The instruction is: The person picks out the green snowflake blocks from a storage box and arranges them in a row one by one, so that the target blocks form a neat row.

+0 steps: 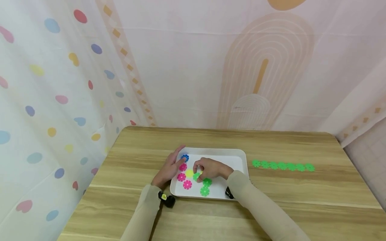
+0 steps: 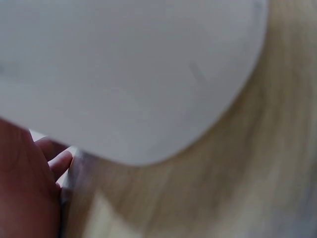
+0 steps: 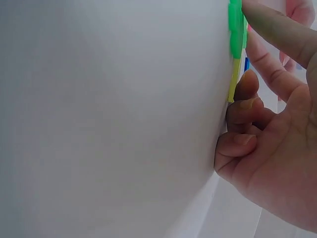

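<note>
A white tray (image 1: 214, 194) holds several flat, notched plastic discs. My left hand (image 1: 169, 169) grips its left side, thumb over the rim close to the blue disc (image 1: 185, 157) and fingers along the outside. In the left wrist view, fingers (image 2: 60, 163) show beside the tray wall (image 2: 148, 99). Over the middle of the tray, my right hand (image 1: 211, 168) pinches a light green disc (image 1: 196, 176) between thumb and index finger. The right wrist view shows a green disc (image 3: 237, 29) at the thumb tip, with the other fingers curled against the tray floor.
Pink discs (image 1: 181, 176) and a yellow disc (image 1: 189, 173) lie left of the right hand; green discs (image 1: 204, 191) lie nearer the front. Right of the tray, a row of joined green discs (image 1: 282, 165) rests on the wooden table (image 1: 211, 221). A patterned curtain (image 1: 181, 67) hangs behind.
</note>
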Motion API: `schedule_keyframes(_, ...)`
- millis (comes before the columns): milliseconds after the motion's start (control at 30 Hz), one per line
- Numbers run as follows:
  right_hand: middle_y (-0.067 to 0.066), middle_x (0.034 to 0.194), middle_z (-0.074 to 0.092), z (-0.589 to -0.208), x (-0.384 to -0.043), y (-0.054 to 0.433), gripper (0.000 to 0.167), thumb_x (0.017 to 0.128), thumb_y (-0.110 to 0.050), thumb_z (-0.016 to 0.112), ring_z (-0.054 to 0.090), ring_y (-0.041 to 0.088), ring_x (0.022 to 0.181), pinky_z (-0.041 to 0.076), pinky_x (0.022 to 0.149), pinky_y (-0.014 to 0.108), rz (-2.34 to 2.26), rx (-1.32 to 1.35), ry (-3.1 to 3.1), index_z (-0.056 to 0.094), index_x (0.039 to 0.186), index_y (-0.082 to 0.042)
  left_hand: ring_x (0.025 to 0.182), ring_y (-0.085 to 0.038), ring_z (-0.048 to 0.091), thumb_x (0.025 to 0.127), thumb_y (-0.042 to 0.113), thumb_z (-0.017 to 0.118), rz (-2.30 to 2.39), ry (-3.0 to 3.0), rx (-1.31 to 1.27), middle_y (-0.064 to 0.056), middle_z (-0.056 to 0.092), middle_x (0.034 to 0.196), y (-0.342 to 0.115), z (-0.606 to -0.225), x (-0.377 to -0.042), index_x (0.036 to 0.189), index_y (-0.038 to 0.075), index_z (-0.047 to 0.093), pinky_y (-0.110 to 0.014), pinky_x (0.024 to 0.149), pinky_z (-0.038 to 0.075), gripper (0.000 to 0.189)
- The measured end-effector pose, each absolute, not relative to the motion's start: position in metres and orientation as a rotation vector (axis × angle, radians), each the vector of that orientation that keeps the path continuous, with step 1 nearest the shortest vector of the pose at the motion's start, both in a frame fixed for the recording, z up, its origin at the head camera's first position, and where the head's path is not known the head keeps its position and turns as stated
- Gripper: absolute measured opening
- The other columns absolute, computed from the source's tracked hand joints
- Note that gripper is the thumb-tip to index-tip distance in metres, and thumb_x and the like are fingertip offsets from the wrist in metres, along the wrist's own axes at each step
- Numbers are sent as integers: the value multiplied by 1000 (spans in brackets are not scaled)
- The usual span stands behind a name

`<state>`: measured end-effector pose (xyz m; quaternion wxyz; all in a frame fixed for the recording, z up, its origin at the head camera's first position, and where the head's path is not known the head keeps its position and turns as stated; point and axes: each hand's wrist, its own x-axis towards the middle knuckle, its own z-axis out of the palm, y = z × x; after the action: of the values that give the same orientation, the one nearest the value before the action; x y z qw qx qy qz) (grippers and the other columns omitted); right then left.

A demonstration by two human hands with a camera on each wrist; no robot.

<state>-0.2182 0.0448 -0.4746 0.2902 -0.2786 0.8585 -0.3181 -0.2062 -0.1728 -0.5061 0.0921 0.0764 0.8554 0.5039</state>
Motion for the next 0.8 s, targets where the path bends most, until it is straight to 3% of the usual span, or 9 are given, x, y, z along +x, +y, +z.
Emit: schedule_keyframes(800,-1,78,51,-474,-221,51,20,85,-7,77,48,12,74,42,71,24,-982,-753,2267,60,95,-12,149,-37,17,104,23,48,1498,2573,253,-12,25,161,-173,-508,-207,157,23,28,-64,118,11,56)
